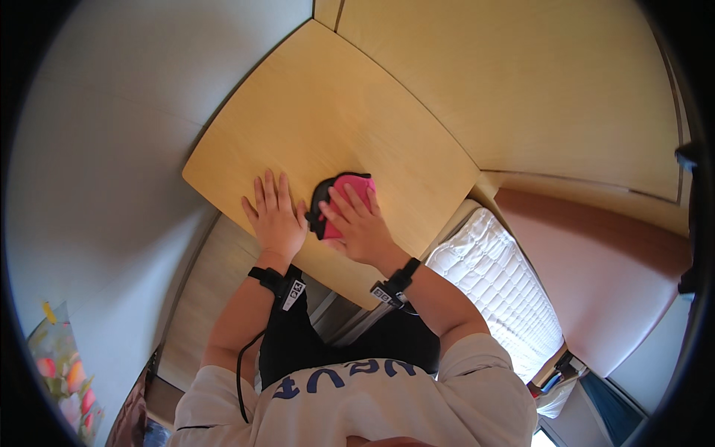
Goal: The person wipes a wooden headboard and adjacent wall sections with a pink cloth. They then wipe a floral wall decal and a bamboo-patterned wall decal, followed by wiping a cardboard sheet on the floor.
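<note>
My left hand (277, 220) lies palm down on the wooden tabletop (313, 117), its fingers apart and nothing in it. Just right of it is a soft pink and black item (326, 196), probably a pouch, resting on the table. My right hand (357, 226) grips this pouch from above, with the fingers across its pink face and the thumb by its near edge. The hand covers much of the pouch, so its underside and full shape are hidden. The left thumb comes close to the pouch's black edge; contact there is unclear.
A pale wall (128, 112) borders the table on the left, and a wooden panel (503, 84) stands along its far right side. A white quilted mattress (497, 290) with a pinkish headboard (592, 279) lies to the right. Black straps with tags circle both wrists.
</note>
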The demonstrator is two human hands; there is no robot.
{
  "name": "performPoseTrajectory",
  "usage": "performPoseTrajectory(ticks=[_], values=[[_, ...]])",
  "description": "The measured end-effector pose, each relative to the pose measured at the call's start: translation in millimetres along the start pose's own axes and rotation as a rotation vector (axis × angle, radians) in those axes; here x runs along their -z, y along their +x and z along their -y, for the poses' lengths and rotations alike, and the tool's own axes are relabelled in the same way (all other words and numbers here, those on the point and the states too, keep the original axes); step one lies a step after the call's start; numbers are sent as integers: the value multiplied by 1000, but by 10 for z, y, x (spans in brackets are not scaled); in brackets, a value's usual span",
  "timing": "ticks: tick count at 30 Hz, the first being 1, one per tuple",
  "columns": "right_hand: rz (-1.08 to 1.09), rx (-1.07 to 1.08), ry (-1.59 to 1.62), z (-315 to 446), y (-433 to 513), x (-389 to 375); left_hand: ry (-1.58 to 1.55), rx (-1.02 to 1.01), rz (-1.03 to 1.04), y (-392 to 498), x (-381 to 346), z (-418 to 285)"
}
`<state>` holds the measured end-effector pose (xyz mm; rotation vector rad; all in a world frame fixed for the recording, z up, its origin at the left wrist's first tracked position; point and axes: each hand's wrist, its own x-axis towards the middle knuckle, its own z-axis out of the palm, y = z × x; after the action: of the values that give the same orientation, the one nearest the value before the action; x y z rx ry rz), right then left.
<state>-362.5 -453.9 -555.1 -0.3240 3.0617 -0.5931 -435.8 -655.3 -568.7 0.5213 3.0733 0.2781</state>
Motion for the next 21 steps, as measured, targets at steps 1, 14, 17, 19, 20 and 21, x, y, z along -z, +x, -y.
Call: performPoseTrajectory(ticks=[1, 14, 17, 19, 20, 21], values=[[18, -82, -20, -113, -39, 39, -17, 4, 7, -3, 14, -6], [-208, -411, -245, -1086, 1985, 212, -72, -26, 85, 22, 125, 36], [-194, -312, -253, -866, 2222, 147, -82, -26, 80, 17, 123, 35], [-161, -175, -258, -627, 2095, 136, -91, -22, 68, 17, 113, 30], [-80, -107, -239, -485, 1884, 155, -113, -24, 69, 17, 107, 27], [-13, -25, -236, -356, 1704, 166, -126, -21, 70, 21, 102, 22]])
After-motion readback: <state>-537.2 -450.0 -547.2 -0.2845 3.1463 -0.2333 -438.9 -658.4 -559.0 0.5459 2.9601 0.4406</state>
